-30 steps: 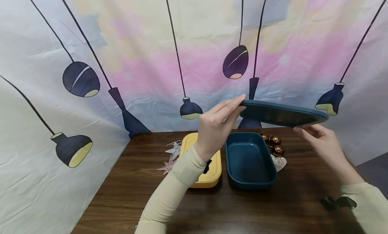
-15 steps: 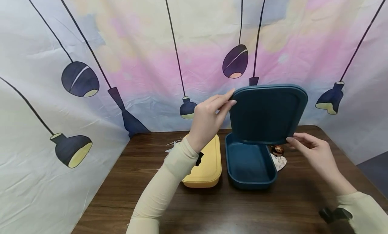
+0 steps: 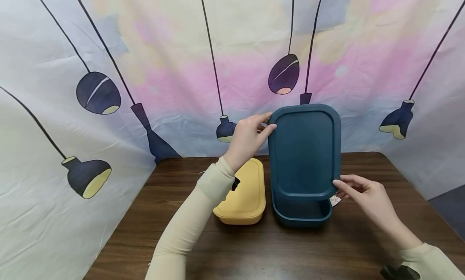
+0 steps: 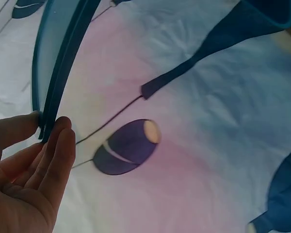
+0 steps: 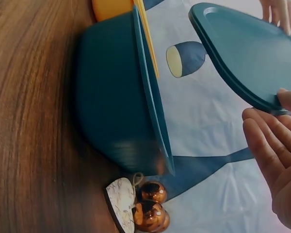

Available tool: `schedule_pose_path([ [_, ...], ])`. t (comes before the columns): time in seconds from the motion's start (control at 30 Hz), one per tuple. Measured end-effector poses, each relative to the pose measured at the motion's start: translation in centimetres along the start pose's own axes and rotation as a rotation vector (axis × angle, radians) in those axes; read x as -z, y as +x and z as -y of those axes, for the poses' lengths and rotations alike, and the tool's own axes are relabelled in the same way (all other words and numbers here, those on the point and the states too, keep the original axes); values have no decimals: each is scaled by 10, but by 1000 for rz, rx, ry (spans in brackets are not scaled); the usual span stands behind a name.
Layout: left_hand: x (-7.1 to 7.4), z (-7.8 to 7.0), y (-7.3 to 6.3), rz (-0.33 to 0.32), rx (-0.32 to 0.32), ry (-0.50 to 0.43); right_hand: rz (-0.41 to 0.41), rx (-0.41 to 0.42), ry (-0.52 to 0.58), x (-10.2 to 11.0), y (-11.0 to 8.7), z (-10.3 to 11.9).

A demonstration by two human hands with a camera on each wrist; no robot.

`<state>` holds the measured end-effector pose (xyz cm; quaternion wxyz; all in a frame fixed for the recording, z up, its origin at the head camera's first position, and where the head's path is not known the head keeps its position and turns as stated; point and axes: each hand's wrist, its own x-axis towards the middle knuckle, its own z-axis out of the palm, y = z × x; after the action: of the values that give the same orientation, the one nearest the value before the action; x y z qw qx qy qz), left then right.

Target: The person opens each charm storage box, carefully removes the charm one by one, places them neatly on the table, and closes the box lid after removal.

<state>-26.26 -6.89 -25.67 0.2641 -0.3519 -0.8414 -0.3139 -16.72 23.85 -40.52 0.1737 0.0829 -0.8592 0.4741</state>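
A dark teal rectangular lid (image 3: 305, 151) with rounded corners stands nearly upright above the matching teal box (image 3: 303, 222). My left hand (image 3: 247, 138) pinches the lid's upper left edge between thumb and fingers. At the lower right edge, my right hand (image 3: 367, 199) pinches it too. In the left wrist view, the left hand (image 4: 34, 170) holds the lid (image 4: 63, 63) seen edge-on. The right wrist view has the right hand (image 5: 281, 150) gripping the lid's edge, while the teal box (image 5: 111, 92) sits on the table. Part of the box's inside is hidden behind the lid.
Left of the teal box stands a yellow lidded box (image 3: 245, 195), partly behind the left arm. Beside the teal box, in the right wrist view, lie a white heart ornament (image 5: 121, 201) and several shiny copper baubles (image 5: 149, 213). A patterned cloth (image 3: 174, 70) hangs behind the wooden table (image 3: 232, 255).
The lid has tipped from nearly flat to nearly upright, then turned so its ridged face shows and its long side runs vertically. My right hand has come down and the left slightly left.
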Motion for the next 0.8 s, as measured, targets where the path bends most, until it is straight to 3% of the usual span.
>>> schedule_pose_path([
  [0.23, -18, 22, -1, 120, 141, -25, 112, -121, -18, 0, -1, 0],
  [0.47, -45, 42, -3, 226, 220, -51, 225, -258, 101, -5, -1, -9],
  [0.8, -80, 69, -9, 376, 329, -15, 280, -305, 220, -12, -7, -22],
])
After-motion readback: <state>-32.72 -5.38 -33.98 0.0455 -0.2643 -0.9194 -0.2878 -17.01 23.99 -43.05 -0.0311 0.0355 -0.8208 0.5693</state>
